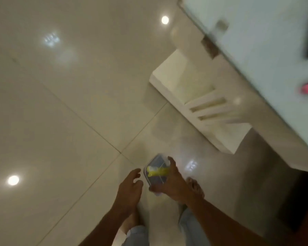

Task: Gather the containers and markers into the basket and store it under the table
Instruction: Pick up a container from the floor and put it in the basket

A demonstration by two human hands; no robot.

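One clear container (155,168) is being gripped by the right hand (169,183), with the left hand (130,183) hovering open just beside it, while the white basket (169,68) is sitting on the floor ahead and rightward, nearer the right hand, beside the bench (256,50) edge.

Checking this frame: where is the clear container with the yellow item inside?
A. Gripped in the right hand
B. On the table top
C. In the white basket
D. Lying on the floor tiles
A: the right hand grips the clear container above the floor. The left hand is open beside it, and the white basket stands apart from them.
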